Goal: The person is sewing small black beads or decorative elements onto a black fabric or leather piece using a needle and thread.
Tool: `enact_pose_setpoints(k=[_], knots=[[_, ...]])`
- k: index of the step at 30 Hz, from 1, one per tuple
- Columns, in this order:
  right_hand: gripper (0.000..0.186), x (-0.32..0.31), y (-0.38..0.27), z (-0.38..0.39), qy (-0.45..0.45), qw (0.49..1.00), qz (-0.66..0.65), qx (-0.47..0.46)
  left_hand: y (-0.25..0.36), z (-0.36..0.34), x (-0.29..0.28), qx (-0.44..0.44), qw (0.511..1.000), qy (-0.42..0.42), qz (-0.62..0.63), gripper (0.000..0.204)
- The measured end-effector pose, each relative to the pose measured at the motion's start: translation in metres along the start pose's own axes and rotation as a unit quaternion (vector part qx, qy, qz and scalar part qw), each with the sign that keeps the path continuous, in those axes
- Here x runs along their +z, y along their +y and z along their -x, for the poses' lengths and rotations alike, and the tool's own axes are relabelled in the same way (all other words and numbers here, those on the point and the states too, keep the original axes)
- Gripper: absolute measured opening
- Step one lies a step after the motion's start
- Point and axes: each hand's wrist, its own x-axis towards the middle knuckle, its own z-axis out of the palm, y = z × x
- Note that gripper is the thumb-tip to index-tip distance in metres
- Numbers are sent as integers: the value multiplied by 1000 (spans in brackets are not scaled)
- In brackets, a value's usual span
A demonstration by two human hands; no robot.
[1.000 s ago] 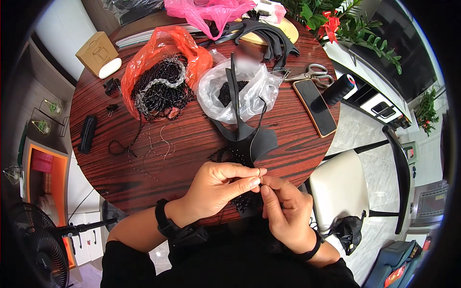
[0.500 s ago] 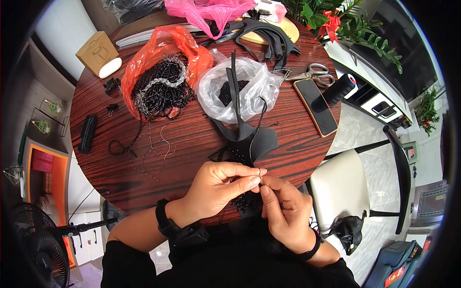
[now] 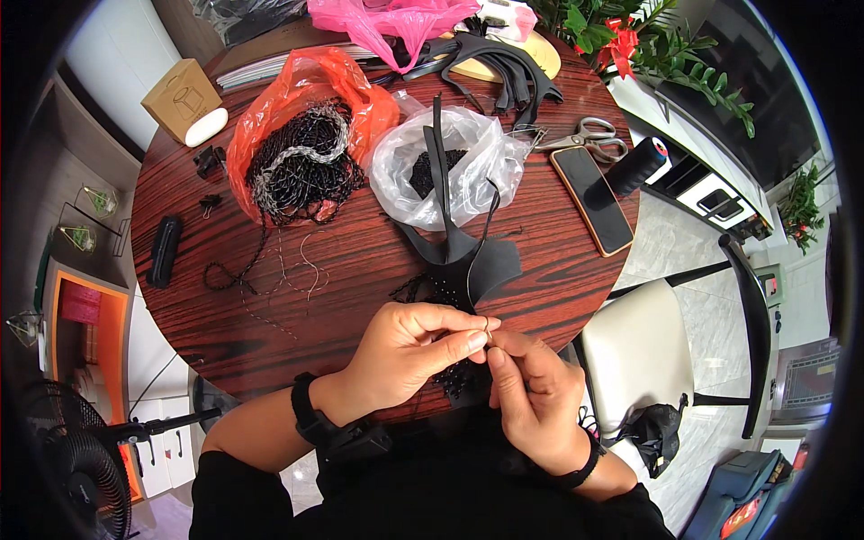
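Note:
My left hand (image 3: 416,355) and my right hand (image 3: 531,396) meet at the fingertips, both pinched on a thin thread (image 3: 487,330); whether a needle is there is too small to tell. Just above them lies a black, flat, leather-like piece (image 3: 477,265) with long narrow straps. Small black beads (image 3: 459,382) hang or lie beneath my fingers, partly hidden by them. Behind the black piece sits a clear plastic bag (image 3: 486,180) holding dark beads. A red bag (image 3: 360,117) full of tangled black and grey beaded strands is to its left, with loose threads trailing onto the table.
On the wooden table (image 3: 189,315) are a phone (image 3: 589,200), scissors (image 3: 596,141), a black spool (image 3: 637,166), a box (image 3: 180,99), a black case (image 3: 164,252), a pink bag (image 3: 387,22) and more black strips (image 3: 508,76). A chair (image 3: 639,351) stands right, a fan (image 3: 76,450) left.

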Motion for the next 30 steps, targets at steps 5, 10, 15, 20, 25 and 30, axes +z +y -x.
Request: enact_pose_setpoints(k=[5, 10, 15, 20, 25, 30], knots=[[14, 1, 0, 0, 4, 1000, 6, -7, 1, 0, 0, -19, 1000, -2, 21, 18], [13, 2, 1, 0, 8, 1000, 11, -24, 1, 0, -1, -28, 999, -5, 23, 19], [9, 2, -1, -1, 17, 1000, 26, 0, 0, 0, -1, -18, 1000, -6, 5, 19], [10, 2, 0, 0, 17, 1000, 20, -6, 1, 0, 0, -8, 1000, -2, 2, 18], [12, 1, 1, 0, 1, 999, 25, -21, 3, 0, 1, -11, 1000, 6, 14, 19], [12, 1, 3, 0, 1, 999, 27, -30, 3, 0, 1, -27, 999, 12, 13, 19]])
